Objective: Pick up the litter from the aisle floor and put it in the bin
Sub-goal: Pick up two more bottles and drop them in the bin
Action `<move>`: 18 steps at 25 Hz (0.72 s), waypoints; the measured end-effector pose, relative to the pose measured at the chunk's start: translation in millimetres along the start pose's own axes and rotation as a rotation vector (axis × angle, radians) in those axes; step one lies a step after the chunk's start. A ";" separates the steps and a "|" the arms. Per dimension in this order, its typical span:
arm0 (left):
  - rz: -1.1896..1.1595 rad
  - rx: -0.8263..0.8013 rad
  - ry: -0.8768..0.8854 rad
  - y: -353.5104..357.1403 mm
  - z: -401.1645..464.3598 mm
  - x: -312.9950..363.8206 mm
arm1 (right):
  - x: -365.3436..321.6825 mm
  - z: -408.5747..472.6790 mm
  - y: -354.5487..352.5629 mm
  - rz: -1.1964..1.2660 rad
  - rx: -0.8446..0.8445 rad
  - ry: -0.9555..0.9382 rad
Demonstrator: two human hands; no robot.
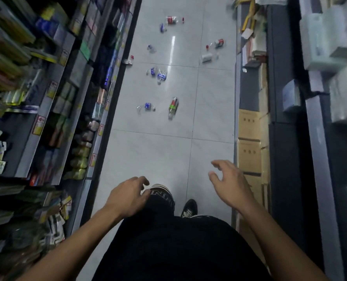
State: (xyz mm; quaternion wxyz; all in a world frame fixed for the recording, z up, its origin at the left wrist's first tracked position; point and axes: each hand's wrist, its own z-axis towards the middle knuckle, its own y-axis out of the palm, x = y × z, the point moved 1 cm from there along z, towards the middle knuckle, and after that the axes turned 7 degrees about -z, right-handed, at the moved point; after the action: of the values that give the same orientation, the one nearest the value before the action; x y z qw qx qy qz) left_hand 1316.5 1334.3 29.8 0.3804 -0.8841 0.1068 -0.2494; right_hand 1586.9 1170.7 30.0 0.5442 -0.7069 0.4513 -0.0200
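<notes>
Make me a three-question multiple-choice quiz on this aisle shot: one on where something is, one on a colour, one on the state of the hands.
1. Where does the bottle with the green and red label lie?
A. on a shelf
B. on the floor tiles, ahead of the person
C. in the right hand

2. What colour is the label on the crushed bottle just left of it?
A. blue
B. yellow
C. orange

3. What do the left hand and right hand hold?
A. a bottle each
B. one bag between them
C. nothing

Answers: 1 B, it lies on the tiles, mid-aisle. 2 A, its wrapper shows blue. 3 C, the fingers are loosely curled round nothing.
</notes>
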 end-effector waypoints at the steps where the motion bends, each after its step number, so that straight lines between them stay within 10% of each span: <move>1: -0.008 -0.004 -0.018 -6.7 10.4 1.0 | -6.3 25.5 -9.4 0.004 -0.001 -0.019; 18: -0.009 0.085 0.095 -276.7 359.0 54.6 | -97.8 326.0 -105.5 -0.021 -0.055 0.087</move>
State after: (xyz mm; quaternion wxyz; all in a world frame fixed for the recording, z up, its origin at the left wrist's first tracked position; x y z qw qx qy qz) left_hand 1550.3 1726.2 39.9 0.4109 -0.8549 0.1100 -0.2971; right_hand 1763.4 1480.3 25.7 0.5041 -0.7249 0.4674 -0.0442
